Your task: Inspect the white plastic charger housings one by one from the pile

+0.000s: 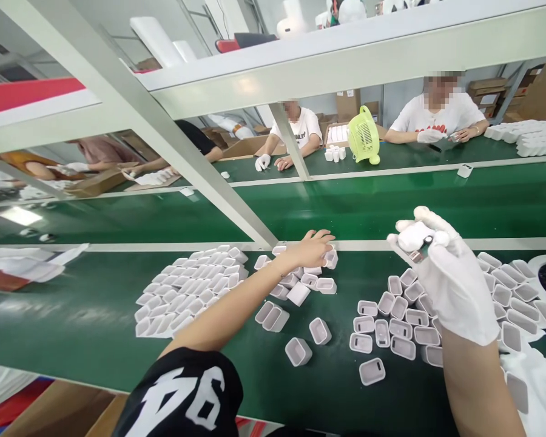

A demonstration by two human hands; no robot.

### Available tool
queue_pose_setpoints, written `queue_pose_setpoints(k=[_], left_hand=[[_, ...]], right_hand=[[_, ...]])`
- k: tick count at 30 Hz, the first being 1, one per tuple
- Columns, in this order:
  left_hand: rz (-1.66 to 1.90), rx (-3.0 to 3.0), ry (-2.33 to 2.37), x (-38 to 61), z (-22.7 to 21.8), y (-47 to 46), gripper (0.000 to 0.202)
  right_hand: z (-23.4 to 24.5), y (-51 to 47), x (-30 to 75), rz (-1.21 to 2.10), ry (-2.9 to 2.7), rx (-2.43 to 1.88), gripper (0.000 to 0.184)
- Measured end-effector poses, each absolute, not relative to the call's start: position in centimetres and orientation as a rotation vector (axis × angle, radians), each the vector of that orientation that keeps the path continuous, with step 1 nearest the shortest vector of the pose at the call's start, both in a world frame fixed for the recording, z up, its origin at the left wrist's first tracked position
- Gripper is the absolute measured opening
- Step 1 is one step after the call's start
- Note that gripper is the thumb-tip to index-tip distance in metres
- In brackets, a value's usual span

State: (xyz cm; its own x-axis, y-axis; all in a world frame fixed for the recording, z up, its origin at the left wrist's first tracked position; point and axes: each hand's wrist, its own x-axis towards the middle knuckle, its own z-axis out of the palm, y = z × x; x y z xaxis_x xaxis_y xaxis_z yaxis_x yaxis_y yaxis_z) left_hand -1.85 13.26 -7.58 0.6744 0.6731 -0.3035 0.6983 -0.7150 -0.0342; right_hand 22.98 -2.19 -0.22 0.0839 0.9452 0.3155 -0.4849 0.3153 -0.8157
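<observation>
My left hand (313, 247) is bare and reaches far out over the green table (95, 315), its fingers curled down onto a small white plastic case (331, 258) in a loose pile. My right hand (441, 273) wears a white glove and is raised above another pile of open white cases (391, 321). Its fingers are closed round a white case with a small dark and metal part (418, 241) showing at the fingertips.
A tidy block of white cases (186, 288) lies to the left. A grey shelf post (200, 176) slants across the table. Beyond runs a green conveyor belt (391, 203) with a yellow-green fan (364, 136). Several other people sit across it.
</observation>
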Motion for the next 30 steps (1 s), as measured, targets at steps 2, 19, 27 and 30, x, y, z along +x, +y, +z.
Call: queue_pose_setpoints(k=[2, 19, 27, 30], left_hand=[[-0.368, 2.789, 1.171, -1.6, -8.2, 13.2, 0.023], [0.674, 2.496, 1.034, 0.8, -1.6, 4.5, 0.044], [1.162, 2.604, 0.629, 0.6, 0.0, 2.2, 0.058], [1.209, 2.626, 0.625, 0.6, 0.1, 1.9, 0.057]], right_hand=[[-0.3, -2.2, 22.8, 1.138, -0.965, -0.635, 0.030], [-0.4, -3.1, 20.7, 0.979, -1.004, -0.812, 0.028], [-1.7, -3.8, 19.7, 0.843, -1.306, -0.664, 0.051], [-2.4, -3.8, 19.6, 0.748, -1.351, -0.680, 0.049]])
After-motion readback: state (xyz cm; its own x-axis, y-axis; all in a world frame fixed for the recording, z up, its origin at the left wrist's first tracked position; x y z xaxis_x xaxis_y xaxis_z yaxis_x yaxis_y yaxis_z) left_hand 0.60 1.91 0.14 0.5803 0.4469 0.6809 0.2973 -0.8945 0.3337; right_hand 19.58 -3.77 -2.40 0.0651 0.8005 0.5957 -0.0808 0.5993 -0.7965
